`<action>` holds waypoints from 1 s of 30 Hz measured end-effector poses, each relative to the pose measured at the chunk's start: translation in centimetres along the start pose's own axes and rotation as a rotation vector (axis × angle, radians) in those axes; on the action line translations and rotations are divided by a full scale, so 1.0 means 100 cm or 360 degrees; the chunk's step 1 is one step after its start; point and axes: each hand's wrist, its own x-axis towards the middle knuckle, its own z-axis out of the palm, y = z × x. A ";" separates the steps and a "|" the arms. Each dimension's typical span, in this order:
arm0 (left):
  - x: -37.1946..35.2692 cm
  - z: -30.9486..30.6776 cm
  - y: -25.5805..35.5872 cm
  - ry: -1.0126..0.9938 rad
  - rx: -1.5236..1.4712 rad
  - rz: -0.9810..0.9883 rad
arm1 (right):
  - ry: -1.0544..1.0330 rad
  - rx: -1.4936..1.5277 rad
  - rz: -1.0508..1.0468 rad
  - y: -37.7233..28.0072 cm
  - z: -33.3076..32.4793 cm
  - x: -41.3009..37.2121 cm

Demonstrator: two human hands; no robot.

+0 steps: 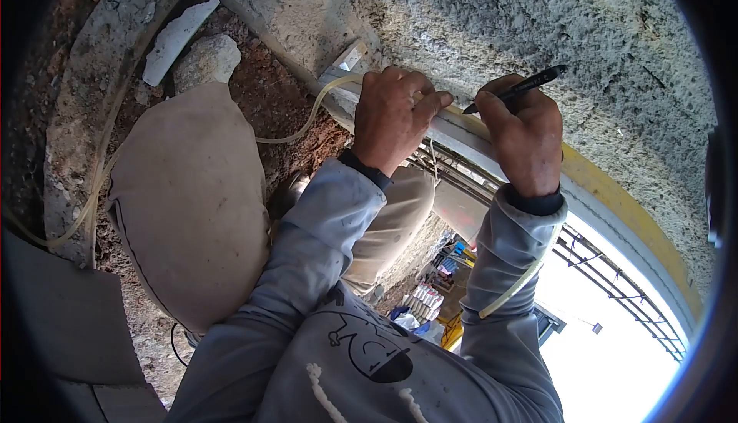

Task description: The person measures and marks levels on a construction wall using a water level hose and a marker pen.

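Observation:
My left hand [394, 116] is closed around a thin, clear yellowish hose [314, 114] and rests against a long straight bar [461, 132] along the rough wall. From this hand the hose curves down to the left. Beside it, my right hand [525, 137] grips a black pen [530, 86], its pointed end toward the bar near my left thumb. A yellow strip [626, 204] runs along the bar to the right. Another length of hose [523, 285] lies across my right sleeve. My palms are hidden.
The rough concrete wall [538, 16] fills the top. Reddish soil [269, 85], a pale stone [207, 62] and a white broken slab [178, 41] lie at left, near my knee [188, 200]. Far below are stacked goods [423, 302] and a metal truss [615, 288].

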 end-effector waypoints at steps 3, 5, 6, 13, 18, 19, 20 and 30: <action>0.000 0.000 0.000 0.0002 -0.0001 -0.0002 | 0.0017 0.0015 -0.0001 0.003 0.001 0.001; 0.000 0.000 0.000 0.0004 0.0003 -0.0002 | 0.0010 0.0014 0.0015 0.001 0.000 0.001; 0.000 -0.001 0.001 -0.0004 -0.0010 -0.0016 | 0.0002 0.0014 0.0033 0.001 0.000 0.000; 0.000 0.000 0.000 0.0032 0.0063 0.0034 | -0.0010 -0.0029 0.0044 0.000 0.000 0.001; -0.001 0.000 0.000 0.0027 0.0070 0.0017 | -0.0043 -0.0020 0.0082 -0.001 0.000 0.001; -0.001 -0.001 0.001 0.0066 0.0121 0.0089 | -0.0044 -0.0019 0.0082 0.000 0.000 0.001; -0.001 -0.001 0.000 0.0068 0.0120 0.0089 | -0.0043 -0.0019 0.0062 0.000 0.000 0.000; 0.000 0.001 -0.002 0.0027 0.0014 0.0020 | -0.0041 -0.0006 0.0019 0.002 0.001 0.000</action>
